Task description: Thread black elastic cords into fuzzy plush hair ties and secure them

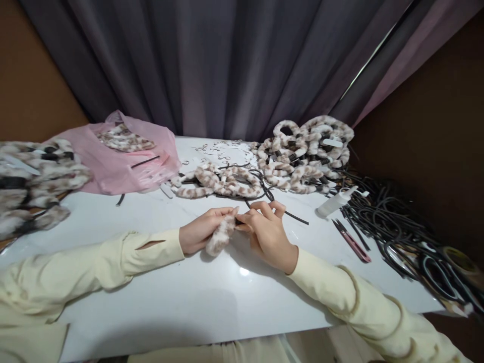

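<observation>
Just above the table, my left hand (199,229) is closed around a short furry tube (221,236), white with pale brown spots. From the right, my right hand (269,234) pinches a dark piece at the tube's end with thumb and forefinger, its other fingers raised and curled. That dark piece is mostly hidden by the fingertips, but it looks like a bit of black cord. Beyond my hands lie several spotted furry loops (227,182) with black cords (269,190) among them, one cord end reaching out to the right.
Furry rings (308,151) are heaped at the back right, and more furry pieces (49,176) at the left. A pink plastic bag (113,174) holds spotted fabric. On the right are a white squeeze bottle (335,202), pink-handled snips (353,243) and tangled black cords (389,217). Small white tags (227,151) lie behind.
</observation>
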Tool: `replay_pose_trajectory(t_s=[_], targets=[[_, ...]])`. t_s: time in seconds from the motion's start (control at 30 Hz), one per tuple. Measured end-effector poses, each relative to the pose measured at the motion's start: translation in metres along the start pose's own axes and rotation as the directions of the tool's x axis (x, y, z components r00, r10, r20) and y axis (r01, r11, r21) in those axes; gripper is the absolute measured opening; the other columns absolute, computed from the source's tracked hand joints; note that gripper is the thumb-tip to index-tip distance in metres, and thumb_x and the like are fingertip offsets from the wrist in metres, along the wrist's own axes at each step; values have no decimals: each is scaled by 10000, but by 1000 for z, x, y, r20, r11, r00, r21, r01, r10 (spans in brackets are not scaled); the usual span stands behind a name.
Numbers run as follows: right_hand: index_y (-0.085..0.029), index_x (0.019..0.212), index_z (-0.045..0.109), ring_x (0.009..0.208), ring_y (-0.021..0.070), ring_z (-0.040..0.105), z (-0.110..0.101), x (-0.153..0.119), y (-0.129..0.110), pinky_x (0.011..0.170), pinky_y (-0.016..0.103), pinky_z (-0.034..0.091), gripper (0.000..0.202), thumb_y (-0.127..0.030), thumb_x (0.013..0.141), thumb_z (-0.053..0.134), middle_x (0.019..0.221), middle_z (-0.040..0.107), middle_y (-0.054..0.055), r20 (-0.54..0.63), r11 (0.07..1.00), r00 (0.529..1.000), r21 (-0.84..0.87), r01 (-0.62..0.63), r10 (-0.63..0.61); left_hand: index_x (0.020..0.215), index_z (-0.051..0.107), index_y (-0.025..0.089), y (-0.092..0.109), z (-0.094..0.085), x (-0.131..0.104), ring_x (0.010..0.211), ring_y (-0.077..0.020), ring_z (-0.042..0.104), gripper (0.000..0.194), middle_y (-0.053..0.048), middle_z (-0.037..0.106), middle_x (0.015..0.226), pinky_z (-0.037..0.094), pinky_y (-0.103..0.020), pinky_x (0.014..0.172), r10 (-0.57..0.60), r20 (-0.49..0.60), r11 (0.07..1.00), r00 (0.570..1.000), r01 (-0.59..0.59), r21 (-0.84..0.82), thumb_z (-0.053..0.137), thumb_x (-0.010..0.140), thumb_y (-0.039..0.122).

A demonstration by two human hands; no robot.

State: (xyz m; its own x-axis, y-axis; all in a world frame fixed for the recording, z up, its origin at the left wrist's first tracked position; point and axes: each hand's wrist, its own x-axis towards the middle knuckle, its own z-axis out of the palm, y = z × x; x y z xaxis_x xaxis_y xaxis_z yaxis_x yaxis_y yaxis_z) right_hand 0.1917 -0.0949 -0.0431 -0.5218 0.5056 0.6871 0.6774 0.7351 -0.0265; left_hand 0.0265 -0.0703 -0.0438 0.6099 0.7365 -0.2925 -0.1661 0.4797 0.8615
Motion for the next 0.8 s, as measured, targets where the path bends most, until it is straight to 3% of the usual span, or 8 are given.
replay_pose_trajectory(t_s=[0.1,0.23,0.4,0.63,0.8], targets=[[-162,850,504,793,180,513,1,2,5,735,347,265,141,-70,819,402,729,591,20,49,981,992,150,-126,120,774,531,141,1,-5,6,439,-51,435,307,38,493,569,366,-168,431,-54,54,997,997,56,-47,632,747,430],[-168,834,491,780,180,516,2,2,11,740,341,287,76,-132,852,426,779,589,35,125,929,967,275,-247,220,719,526,129,5,-11,9,460,-74,481,400,12,537,578,387,-194,448,-51,177,998,983,45,38,592,753,522],[-176,855,506,774,178,525,2,1,15,757,344,295,63,-175,871,444,774,611,31,179,896,962,359,-260,207,783,579,105,9,-16,7,422,-60,444,319,22,522,540,345,-180,419,-68,247,987,967,29,157,640,752,417],[-186,939,535,768,172,543,0,1,18,772,340,308,119,-236,909,430,787,652,26,223,886,966,410,-218,135,872,602,103,10,-25,10,362,-56,385,339,56,441,476,275,-173,353,-167,277,976,946,119,181,631,758,420],[-181,1044,521,743,183,550,2,-2,22,766,339,348,219,-336,902,460,762,642,37,204,893,961,372,-252,186,804,560,124,13,-25,10,366,-54,389,255,55,453,475,328,-177,381,-181,312,981,933,148,124,650,756,357]])
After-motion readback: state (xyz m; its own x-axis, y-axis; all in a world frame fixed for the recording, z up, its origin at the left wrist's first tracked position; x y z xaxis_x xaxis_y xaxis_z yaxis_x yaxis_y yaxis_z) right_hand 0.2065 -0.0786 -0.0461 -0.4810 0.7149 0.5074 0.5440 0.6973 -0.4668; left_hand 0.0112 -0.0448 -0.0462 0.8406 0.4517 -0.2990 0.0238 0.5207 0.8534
